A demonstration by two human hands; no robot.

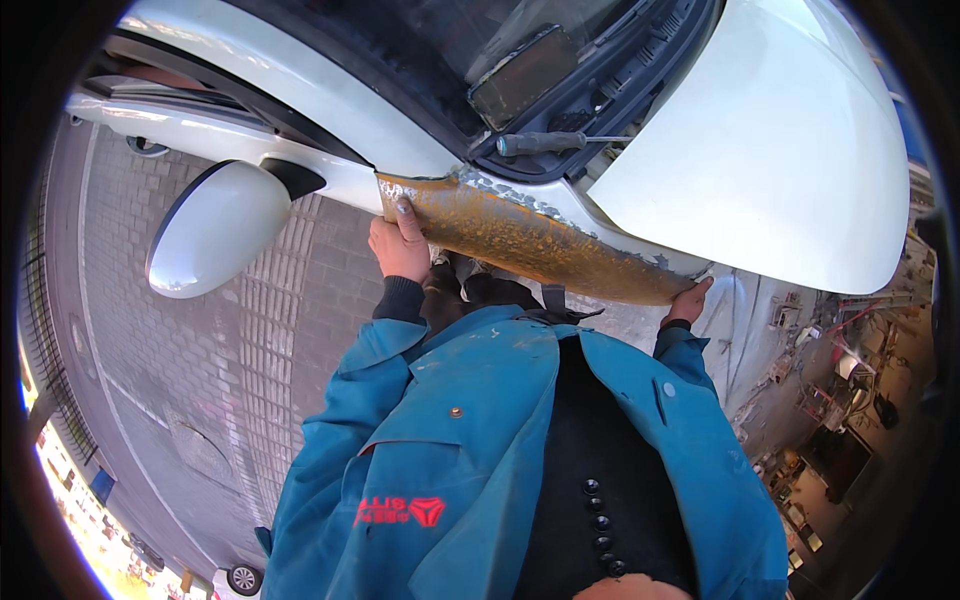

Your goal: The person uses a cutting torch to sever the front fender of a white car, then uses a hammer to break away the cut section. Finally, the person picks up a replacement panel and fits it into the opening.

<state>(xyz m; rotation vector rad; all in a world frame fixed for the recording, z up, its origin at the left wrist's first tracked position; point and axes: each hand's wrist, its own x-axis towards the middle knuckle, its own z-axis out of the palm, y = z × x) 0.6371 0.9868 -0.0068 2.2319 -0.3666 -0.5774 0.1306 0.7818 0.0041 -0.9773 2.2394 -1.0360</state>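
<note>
A front fender point(540, 240), mottled orange-brown with grey scuffed patches along its upper edge, runs along the side of a white car between the mirror and the raised white hood point(770, 150). My left hand point(402, 245) grips its rear end, the thumb lying on the outer face and the fingers curled beneath, partly hidden. At the front tip, my right hand point(690, 300) holds the fender's edge with its thumb up; its other fingers are mostly out of sight. A screwdriver point(545, 143) with a grey-blue handle rests above the fender, by the windshield base.
The white side mirror point(218, 228) juts out on the left, past my left hand. Grey paving point(200, 370) stretches below it. At the right, assorted tools and parts point(840, 370) lie cluttered on the ground. A dark rectangular object point(525, 75) shows at the windshield.
</note>
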